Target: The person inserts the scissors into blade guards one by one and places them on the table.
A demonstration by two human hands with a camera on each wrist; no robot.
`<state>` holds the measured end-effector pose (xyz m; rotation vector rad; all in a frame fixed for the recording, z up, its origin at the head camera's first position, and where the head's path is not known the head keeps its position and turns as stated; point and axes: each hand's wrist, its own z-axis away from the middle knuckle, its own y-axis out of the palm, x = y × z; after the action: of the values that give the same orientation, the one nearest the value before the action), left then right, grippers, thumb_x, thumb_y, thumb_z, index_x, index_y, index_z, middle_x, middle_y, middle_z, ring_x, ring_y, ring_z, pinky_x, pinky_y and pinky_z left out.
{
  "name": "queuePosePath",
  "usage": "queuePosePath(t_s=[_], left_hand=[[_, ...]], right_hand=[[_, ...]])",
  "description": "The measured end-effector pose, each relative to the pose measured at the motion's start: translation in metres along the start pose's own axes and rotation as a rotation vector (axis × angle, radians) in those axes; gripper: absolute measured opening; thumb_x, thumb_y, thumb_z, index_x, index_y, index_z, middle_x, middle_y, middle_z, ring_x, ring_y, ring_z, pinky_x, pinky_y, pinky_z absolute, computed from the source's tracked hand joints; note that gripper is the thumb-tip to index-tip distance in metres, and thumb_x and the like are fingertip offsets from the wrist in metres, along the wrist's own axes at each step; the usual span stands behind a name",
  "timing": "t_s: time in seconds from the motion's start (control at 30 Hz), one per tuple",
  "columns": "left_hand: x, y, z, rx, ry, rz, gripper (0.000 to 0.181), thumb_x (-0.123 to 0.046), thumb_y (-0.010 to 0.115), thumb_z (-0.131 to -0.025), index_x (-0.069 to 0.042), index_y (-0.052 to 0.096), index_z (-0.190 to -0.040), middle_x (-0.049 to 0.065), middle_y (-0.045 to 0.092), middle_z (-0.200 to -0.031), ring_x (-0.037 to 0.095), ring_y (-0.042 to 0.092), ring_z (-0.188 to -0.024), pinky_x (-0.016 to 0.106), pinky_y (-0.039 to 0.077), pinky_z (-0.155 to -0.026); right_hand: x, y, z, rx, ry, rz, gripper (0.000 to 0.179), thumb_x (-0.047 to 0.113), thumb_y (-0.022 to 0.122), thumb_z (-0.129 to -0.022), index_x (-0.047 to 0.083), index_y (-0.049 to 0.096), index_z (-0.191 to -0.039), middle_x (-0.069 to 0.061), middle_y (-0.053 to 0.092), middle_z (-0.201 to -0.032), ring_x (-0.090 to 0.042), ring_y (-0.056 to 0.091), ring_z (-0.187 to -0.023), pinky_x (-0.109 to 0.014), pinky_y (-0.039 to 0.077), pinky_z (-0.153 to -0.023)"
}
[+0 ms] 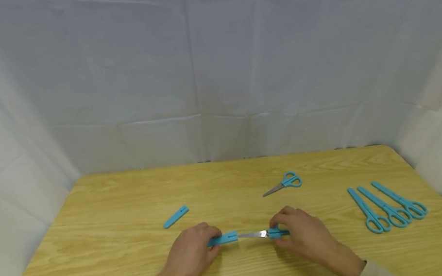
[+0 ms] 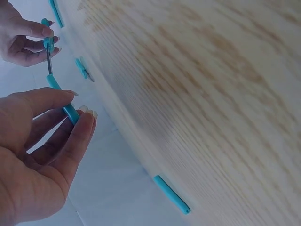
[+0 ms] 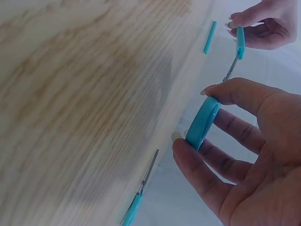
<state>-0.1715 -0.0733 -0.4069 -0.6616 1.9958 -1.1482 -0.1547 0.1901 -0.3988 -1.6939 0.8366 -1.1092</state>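
My left hand [image 1: 192,251] pinches a teal scissor cover [image 1: 226,238] between thumb and fingers, its slotted end turned right. Facing it, my right hand [image 1: 304,233] grips a pair of scissors [image 1: 260,234] by the teal handles, blades pointing left. In the head view the blade tip is right at the cover's mouth; whether it has entered cannot be told. Thumb and fingertips hold the handle loop [image 3: 203,123] in the right wrist view. From the left wrist side, the cover [image 2: 63,101] lines up with the blades [image 2: 49,63].
A loose teal cover [image 1: 175,216] lies beyond the left hand. Bare-bladed scissors [image 1: 284,182] lie beyond the right hand. Three covered scissors [image 1: 386,207] rest side by side at the right of the wooden table [image 1: 105,212]. White sheeting [image 1: 216,60] surrounds the table.
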Motion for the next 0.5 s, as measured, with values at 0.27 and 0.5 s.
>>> queuePosePath(t_s=[0.27,0.5], left_hand=[[-0.0038,0.0012,0.0008,0.027,0.014,0.006,0.014,-0.008,0.078,-0.076,-0.009,0.072,-0.089,-0.003,0.064,-0.080,0.012,0.061,-0.072,0.026,0.051,-0.062],[-0.0081,0.0050,0.0017,0.030,0.027,-0.024,0.014,-0.009,0.078,-0.076,-0.009,0.071,-0.088,-0.003,0.062,-0.079,0.012,0.060,-0.069,0.026,0.050,-0.060]], right_hand=[[0.0025,0.0016,-0.0017,0.022,-0.012,-0.010,0.022,0.018,0.079,-0.077,0.018,0.069,-0.096,0.002,0.060,-0.100,-0.020,0.059,-0.087,-0.035,0.052,-0.065],[0.0066,0.0052,-0.0016,0.030,-0.055,0.017,0.020,0.021,0.078,-0.078,0.020,0.070,-0.096,0.004,0.060,-0.099,-0.017,0.058,-0.085,-0.031,0.050,-0.064]])
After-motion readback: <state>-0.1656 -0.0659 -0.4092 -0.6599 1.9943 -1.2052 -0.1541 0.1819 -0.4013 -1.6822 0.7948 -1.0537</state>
